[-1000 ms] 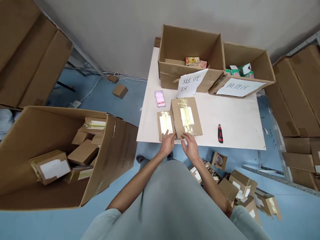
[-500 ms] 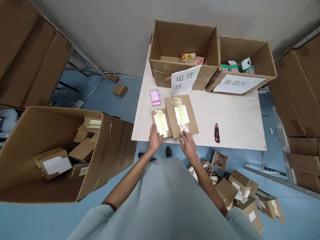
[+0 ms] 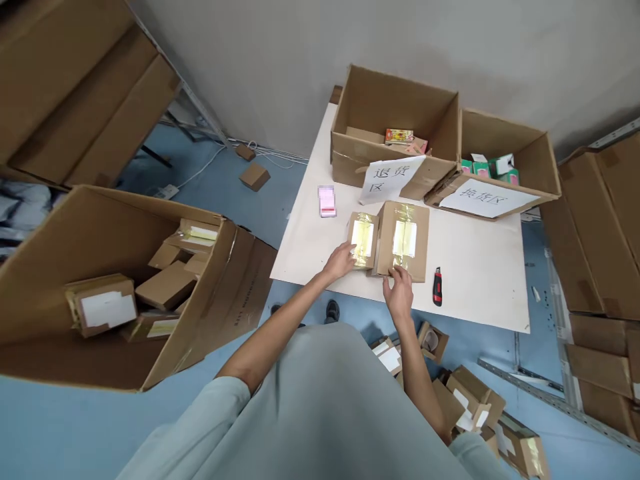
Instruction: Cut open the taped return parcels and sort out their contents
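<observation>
Two taped cardboard boxes with white labels lie side by side near the table's front edge. My left hand (image 3: 341,261) touches the left side of the small cardboard box (image 3: 357,247), fingers stretched toward its label. At the near edge of the larger cardboard box (image 3: 419,243), my right hand (image 3: 399,292) rests its fingertips, with thumb and fingers apart. Neither hand is wrapped round a box. A red and black utility knife (image 3: 437,287) lies right of the larger box. Left of the boxes is a phone (image 3: 327,201) with its screen lit.
Two open cartons, the left carton (image 3: 345,163) and the right carton (image 3: 543,180), stand at the table's (image 3: 475,267) back, with paper signs and small packs inside. A big carton (image 3: 255,280) holding boxes stands left. Opened boxes (image 3: 473,387) litter the floor at right.
Both boxes have shifted right across the table, away from the phone, and now stand straighter. My hands have moved along with them. The camera view has turned.
</observation>
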The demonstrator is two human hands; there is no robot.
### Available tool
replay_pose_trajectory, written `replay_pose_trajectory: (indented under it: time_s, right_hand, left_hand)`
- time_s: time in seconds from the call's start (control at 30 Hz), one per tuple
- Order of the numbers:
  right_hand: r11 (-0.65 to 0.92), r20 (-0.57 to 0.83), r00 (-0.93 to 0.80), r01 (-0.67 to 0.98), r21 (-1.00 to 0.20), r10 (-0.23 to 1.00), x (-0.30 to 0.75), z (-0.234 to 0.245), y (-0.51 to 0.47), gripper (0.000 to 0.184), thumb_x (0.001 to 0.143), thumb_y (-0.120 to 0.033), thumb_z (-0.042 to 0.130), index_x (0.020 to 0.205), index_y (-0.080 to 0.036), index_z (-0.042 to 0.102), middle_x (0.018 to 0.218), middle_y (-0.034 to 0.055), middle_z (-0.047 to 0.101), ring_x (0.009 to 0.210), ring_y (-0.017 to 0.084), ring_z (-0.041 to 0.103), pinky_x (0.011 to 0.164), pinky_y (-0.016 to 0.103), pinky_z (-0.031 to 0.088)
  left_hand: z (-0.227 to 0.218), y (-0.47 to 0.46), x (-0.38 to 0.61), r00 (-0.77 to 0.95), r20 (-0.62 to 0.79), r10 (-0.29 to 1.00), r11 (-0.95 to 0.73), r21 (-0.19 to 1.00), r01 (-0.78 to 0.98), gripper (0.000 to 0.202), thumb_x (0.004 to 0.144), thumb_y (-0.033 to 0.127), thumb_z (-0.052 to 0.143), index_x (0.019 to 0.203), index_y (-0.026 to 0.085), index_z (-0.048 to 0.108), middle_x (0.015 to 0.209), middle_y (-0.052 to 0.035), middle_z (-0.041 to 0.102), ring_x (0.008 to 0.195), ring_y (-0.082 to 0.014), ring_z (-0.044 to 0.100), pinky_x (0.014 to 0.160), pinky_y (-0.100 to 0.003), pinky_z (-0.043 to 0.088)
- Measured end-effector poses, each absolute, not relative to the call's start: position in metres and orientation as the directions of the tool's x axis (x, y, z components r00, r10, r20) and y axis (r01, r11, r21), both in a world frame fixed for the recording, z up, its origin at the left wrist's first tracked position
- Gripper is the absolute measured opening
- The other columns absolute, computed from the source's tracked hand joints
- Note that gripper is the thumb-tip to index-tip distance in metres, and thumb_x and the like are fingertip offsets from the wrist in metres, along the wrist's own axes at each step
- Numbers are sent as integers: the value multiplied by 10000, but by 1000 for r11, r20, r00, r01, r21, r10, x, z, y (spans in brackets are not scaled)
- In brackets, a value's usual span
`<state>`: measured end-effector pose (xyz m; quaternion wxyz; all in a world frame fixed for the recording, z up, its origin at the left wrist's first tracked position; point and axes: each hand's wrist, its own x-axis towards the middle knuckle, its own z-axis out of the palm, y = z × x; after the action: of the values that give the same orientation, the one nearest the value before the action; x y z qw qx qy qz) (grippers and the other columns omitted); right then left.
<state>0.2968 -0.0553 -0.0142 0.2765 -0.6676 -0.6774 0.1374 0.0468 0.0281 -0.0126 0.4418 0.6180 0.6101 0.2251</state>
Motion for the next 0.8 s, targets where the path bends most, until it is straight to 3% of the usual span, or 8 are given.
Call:
replay_pose_trajectory:
  time_s: [0.13,0.27,0.47,0.8]
  right_hand:
    - [133,148,-52,773,-620,988,266,-1,-53,408,1139,-438,536,1292,-177,810,1402,224,767,1376,379,686,1233,633,548]
    - [223,73,-239,696,-683,968,203,3,-53,425,1149,-487,538,1295,-198,813,1367,203,800,1325,365,720,1161,606,613]
    - [346,-69,-521,654,-673,850,69,2,-57,436,1159,-477,518,1297,-186,813,1301,194,822,1229,342,763,1089,549,658]
    - [567,-179,-818,519,-640,547,-171,3,-91,379,1166,-385,546,1366,-202,810,1332,165,827,1278,338,764,1190,518,603]
  left_hand:
    - [-17,-28,2,99,-278,955,205,867,454,495,931,283,727,1421,243,791,1564,-129,747,1452,-342,730,1245,-488,610]
    - [-26,-101,-72,-62,-349,935,350,883,314,440,950,435,736,1334,232,806,1463,-160,799,1315,-352,803,1106,-491,695]
    - [-41,-204,-199,-390,-465,795,511,859,17,539,911,598,764,1282,207,786,1442,-187,809,1339,-385,788,1162,-558,657]
    - [-57,-310,-361,-631,-521,574,491,836,-243,412,934,477,746,1232,196,792,1385,-170,836,1327,-349,785,1248,-568,591]
